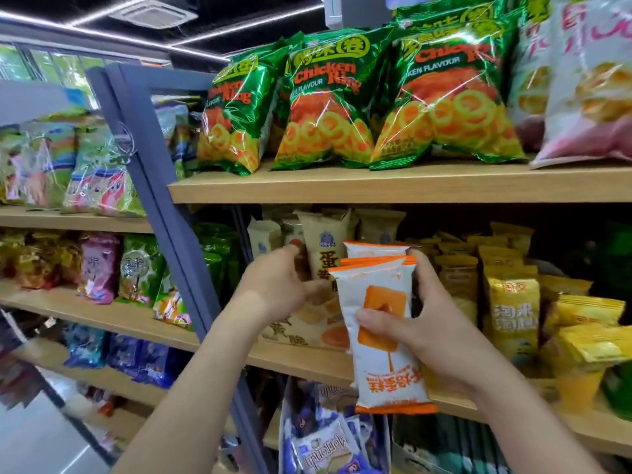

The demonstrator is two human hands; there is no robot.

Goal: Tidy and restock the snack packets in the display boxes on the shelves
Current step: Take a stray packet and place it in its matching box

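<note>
**Q:** Hands, for the record?

**A:** Your right hand (pixel 420 323) holds a small stack of white-and-orange packets (pixel 383 364), thumb across the front face and fingers behind. The print on the front packet reads upside down. Your left hand (pixel 280 282) is at the beige packets (pixel 326 241) standing in the display box (pixel 307 328). Its fingers curl against one packet, but you cannot tell whether it grips or only touches.

**Q:** Where is the stack?

**A:** In the air, in front of the front edge of the middle shelf (pixel 307 366). It sits just right of the beige box and left of the yellow packets (pixel 513 302), and it is in no box yet. Whatever slot is meant for it is hidden behind the stack itself.

**Q:** Step in hand?

**A:** Judged, not seen: you are straightening the beige row before the stack goes in.

**Q:** Method notes?

**A:**
- Square the beige packets upright with faces forward, pushing them back from the shelf's front edge as one block, not one at a time.
- Turn the stack over first so the print will read upright.
- Lead with the bottom seam and slide the stack in from the front edge.
- Keep the thumb pressing on the stack. The film probably slips, and the packets could fan out.
- Keep your right wrist away from the yellow packets near the shelf's right end. They look loosely stood and may topple.
</note>
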